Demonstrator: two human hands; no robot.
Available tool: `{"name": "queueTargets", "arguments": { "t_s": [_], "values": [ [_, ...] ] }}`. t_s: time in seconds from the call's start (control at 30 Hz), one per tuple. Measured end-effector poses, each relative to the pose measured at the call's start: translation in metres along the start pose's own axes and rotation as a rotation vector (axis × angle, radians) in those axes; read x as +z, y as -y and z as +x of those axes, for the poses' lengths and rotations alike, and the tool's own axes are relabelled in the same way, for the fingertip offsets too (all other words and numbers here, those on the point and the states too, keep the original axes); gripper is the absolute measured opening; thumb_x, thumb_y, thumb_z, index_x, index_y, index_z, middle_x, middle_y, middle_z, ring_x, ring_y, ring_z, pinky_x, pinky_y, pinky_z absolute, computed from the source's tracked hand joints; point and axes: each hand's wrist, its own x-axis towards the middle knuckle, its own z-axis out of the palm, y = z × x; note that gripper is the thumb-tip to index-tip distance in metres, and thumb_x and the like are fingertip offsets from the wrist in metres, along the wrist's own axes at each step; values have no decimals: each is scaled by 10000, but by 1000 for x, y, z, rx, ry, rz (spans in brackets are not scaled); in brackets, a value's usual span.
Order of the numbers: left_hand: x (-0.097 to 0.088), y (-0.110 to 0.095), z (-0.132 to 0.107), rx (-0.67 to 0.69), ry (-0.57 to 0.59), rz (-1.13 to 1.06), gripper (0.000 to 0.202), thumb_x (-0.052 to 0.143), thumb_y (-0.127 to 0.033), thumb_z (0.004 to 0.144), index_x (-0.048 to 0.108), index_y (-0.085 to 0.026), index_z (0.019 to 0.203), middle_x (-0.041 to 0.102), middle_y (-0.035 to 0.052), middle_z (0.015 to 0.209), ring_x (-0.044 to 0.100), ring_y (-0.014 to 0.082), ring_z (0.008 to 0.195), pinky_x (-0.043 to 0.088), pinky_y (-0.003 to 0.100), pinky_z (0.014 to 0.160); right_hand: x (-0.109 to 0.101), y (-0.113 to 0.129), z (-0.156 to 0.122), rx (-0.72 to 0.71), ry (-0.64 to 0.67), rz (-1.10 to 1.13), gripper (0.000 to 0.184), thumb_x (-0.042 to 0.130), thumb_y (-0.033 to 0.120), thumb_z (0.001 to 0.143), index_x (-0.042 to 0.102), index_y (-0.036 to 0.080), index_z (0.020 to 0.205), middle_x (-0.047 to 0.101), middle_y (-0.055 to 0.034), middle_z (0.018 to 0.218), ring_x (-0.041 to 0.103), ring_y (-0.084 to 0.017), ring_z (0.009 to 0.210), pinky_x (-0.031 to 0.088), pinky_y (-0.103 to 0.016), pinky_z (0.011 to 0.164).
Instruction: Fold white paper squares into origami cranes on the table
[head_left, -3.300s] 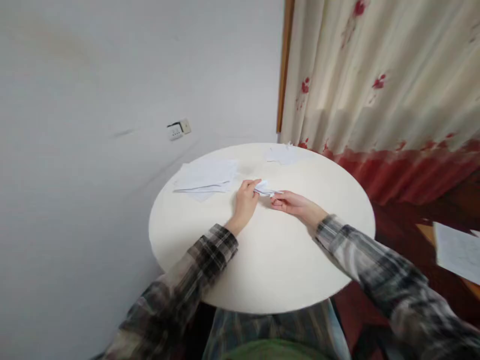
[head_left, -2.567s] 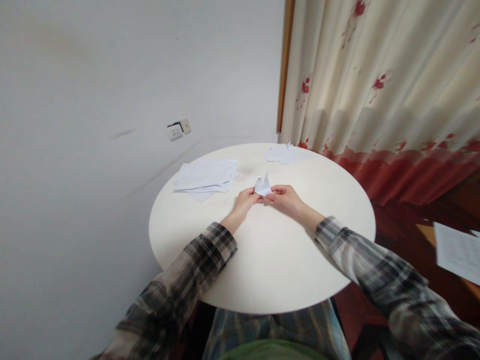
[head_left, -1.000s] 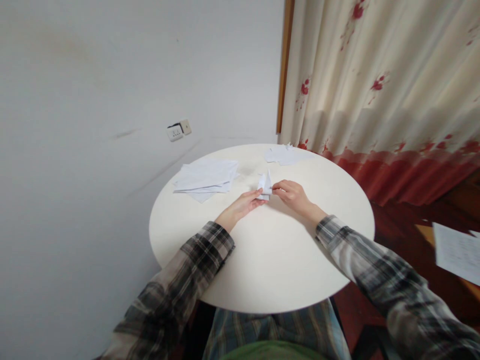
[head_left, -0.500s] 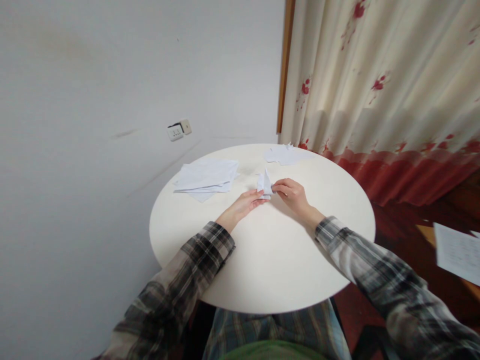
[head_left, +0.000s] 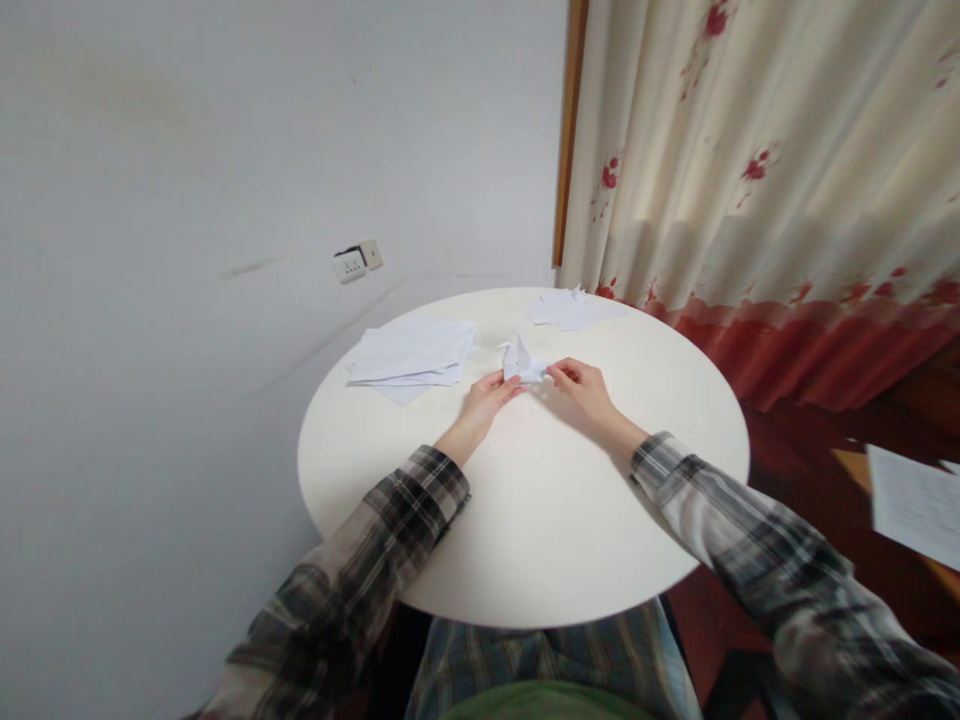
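A small white paper crane point(head_left: 522, 364) is held just above the middle of the round white table point(head_left: 525, 520). One pointed flap stands up from it, and a thin beak-like tip sticks out to the left. My left hand point(head_left: 486, 396) grips its lower left side between thumb and fingers. On the opposite side, my right hand point(head_left: 583, 388) pinches the end that points right. The fingertips partly cover the folds there.
A stack of white paper sheets point(head_left: 416, 352) lies at the table's back left. Further back on the right are more white paper pieces point(head_left: 574, 309). A wall with a socket point(head_left: 349, 266) borders the left, and a flowered curtain point(head_left: 750, 200) hangs behind at right.
The paper crane has turned and spread wider, and its thin left tip now shows. My left hand has shifted slightly left and up; my right hand keeps its pinch, barely moved.
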Motion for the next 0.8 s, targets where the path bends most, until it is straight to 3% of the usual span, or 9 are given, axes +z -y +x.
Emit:
{"name": "queueTargets", "arguments": {
  "t_s": [0.1,0.27,0.57,0.67,0.8],
  "values": [
    [1,0,-1,16,10,48,303,694,-255,646,657,-120,914,669,69,967,611,148,857,431,312,884,7,-3,-1,78,78,134,229,570,384,715,609,161,743,543,23,545,472,-106,511,367,-234,515],
    [3,-1,-2,1,20,72,321,703,-269,629,659,-119,910,665,74,977,607,149,859,436,311,875,10,-3,-3,86,90,222,184,569,329,690,596,159,753,497,44,516,441,-95,485,351,-226,495],
    [3,-2,-3,-20,10,37,317,712,-268,618,659,-129,898,663,69,982,595,140,866,427,301,878,6,5,-5,-69,-42,8,112,564,279,698,557,168,708,532,13,617,459,-106,566,359,-233,551],
    [2,-2,-3,-23,5,40,321,713,-279,621,660,-130,901,661,70,990,596,145,864,422,313,879,4,6,-4,-69,-95,-19,188,605,283,678,546,175,820,551,10,680,486,-112,589,386,-236,562],
    [2,-1,-2,-24,19,33,328,714,-285,625,661,-137,913,659,67,1001,596,151,867,418,326,884,3,6,-4,-64,-1,18,286,585,270,703,552,191,976,612,-13,791,542,-124,646,433,-250,604]
  ]
}}
